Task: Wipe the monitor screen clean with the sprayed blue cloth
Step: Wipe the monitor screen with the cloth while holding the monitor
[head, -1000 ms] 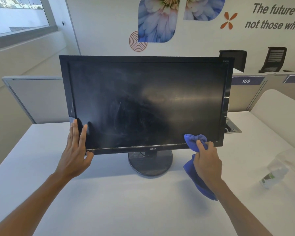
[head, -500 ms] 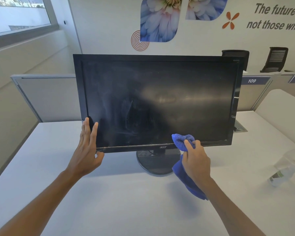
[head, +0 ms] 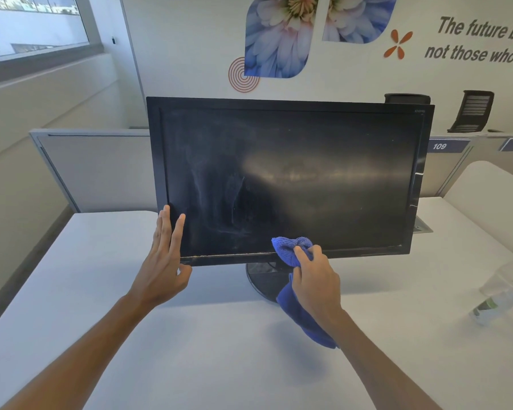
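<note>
a: so why is the left hand [head: 163, 261] flat and spread on the black flat monitor's [head: 288, 179] lower left corner?

b: likely to brace it. the right hand [head: 316, 279] grips the bunched blue microfibre cloth [head: 288, 250] against the bottom edge, mid-screen, where dust lines the bezel.

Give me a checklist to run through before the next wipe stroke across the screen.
1. Blue cloth gripped in right hand: ok.
2. Cloth touching the glass: ok, at the bottom edge near the middle.
3. Left hand bracing the monitor at its lower left corner: ok.
4. Screen clean: not ok, streaks show left of centre.
5. Cloth damp enough: cannot tell.
6. Spray bottle out of the way: ok.
</note>
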`<state>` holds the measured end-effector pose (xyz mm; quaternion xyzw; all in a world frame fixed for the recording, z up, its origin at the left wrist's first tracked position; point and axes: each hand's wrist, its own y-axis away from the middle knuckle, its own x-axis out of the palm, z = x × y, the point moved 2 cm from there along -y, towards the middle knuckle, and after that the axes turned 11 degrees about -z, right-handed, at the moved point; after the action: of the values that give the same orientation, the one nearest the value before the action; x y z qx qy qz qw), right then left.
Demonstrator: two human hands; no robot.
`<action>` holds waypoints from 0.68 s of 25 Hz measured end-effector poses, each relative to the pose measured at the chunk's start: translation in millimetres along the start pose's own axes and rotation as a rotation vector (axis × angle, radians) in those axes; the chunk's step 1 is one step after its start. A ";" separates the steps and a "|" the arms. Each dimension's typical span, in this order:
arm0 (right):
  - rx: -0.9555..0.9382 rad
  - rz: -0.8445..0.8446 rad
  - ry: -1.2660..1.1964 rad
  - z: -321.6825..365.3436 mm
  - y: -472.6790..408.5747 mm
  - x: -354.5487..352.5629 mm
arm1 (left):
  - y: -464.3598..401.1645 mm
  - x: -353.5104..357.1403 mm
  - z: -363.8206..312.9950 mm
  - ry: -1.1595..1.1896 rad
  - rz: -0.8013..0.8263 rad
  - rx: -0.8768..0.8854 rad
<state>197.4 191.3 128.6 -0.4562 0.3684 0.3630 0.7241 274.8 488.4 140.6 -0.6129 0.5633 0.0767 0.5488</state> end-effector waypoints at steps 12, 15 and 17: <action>-0.154 0.073 -0.017 67.7 5.7 21.9 | 24.2 -2.2 10.7 -0.011 0.041 -0.054; -0.188 0.082 -0.009 89.5 9.1 26.3 | 28.4 -1.7 12.6 -0.021 0.051 -0.048; -0.206 0.083 0.007 103.0 11.9 29.9 | 28.7 -3.4 13.6 -0.029 0.052 -0.054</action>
<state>221.9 296.5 130.3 -0.5140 0.3500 0.4271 0.6564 258.5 507.5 121.0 -0.6116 0.5686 0.1149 0.5379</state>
